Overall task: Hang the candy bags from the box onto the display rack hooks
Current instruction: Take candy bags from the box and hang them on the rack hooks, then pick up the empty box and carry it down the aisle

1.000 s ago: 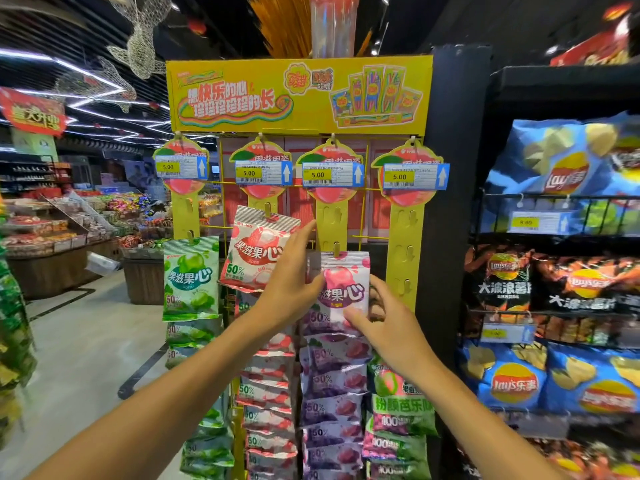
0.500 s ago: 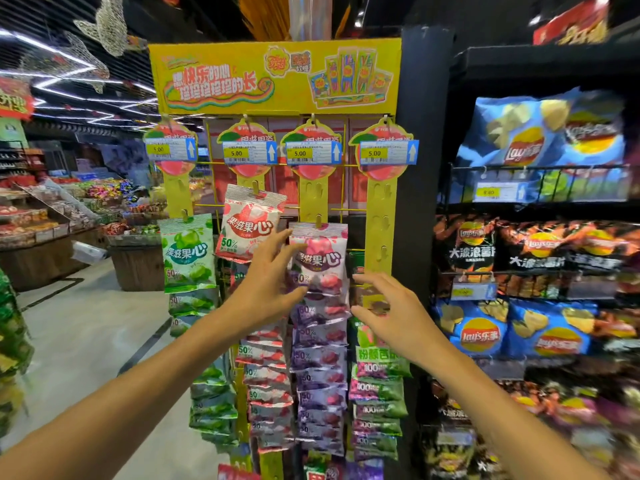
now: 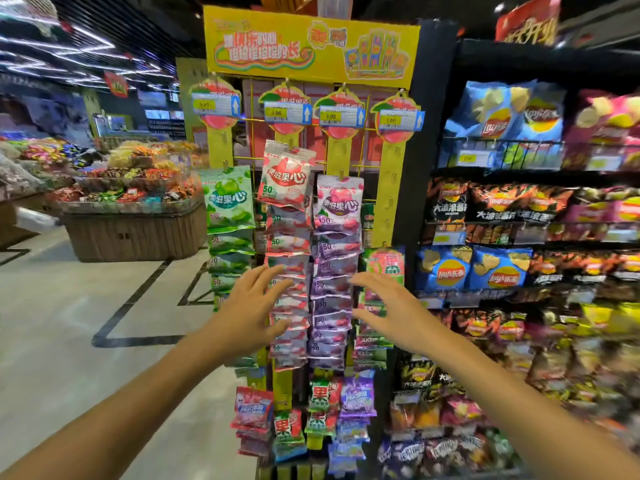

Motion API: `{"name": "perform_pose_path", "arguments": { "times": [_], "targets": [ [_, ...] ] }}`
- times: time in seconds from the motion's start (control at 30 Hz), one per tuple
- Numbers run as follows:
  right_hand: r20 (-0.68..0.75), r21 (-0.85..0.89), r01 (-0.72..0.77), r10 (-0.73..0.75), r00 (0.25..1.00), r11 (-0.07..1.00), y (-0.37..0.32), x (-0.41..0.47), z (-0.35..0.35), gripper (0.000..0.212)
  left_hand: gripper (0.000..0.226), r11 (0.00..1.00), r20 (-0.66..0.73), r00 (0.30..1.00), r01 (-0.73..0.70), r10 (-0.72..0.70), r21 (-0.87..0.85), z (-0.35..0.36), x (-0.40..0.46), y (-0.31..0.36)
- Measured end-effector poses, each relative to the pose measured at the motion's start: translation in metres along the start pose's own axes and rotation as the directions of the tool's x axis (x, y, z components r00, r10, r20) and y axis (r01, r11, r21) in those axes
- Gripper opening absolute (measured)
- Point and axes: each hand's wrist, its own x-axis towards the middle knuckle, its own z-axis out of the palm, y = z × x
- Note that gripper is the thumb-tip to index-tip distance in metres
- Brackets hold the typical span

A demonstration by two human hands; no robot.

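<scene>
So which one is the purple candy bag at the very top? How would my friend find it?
Look for the tall yellow display rack with four price tags across it. Go to the third strip from the left and take the highest bag there, the purple candy bag. It hangs lower than the red and white bag beside it and is purple, not green like the far-left one.

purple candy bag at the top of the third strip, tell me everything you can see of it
The purple candy bag is a glossy plastic pouch, white at its crimped top edge and purple lower down, printed with red fruit, bold white characters and "50%". It hangs upright from a hook on the third yellow strip, topmost of a column of overlapping purple bags. Its left edge meets the red bag beside it. Neither hand touches it; both are lower down.
</scene>
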Motion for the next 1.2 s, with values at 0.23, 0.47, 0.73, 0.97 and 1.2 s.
{"name": "perform_pose_path", "arguments": {
  "times": [0.23,0.47,0.73,0.97,1.2],
  "targets": [
    [0.121,-0.072,-0.068,0.077,0.99,0.995,-0.007,-0.067,0.017,0.062,0.093,0.999,0.084,0.996,-0.024,0.027,-0.036,0.015,-0.046,0.026],
    [0.123,-0.066,-0.133,0.14,0.982,0.989,0.047,-0.146,0.011,0.062,0.097,0.994,0.166,0.98,-0.098,0.106,-0.053,0.047,-0.044,0.104],
    [0.104,-0.011,-0.338,0.337,0.936,0.941,0.172,-0.312,-0.03,0.06,0.08,0.96,0.263,0.93,-0.219,0.259,-0.173,0.109,-0.01,0.301],
    [0.125,-0.091,-0.526,0.534,0.836,0.845,0.279,-0.459,-0.049,0.063,0.077,0.894,0.287,0.857,-0.352,0.427,-0.278,0.185,-0.008,0.459],
    [0.207,-0.071,-0.583,0.584,0.785,0.809,0.352,-0.513,-0.028,0.062,0.074,0.914,0.479,0.781,-0.309,0.401,-0.263,0.251,-0.008,0.505]
  ]
}}
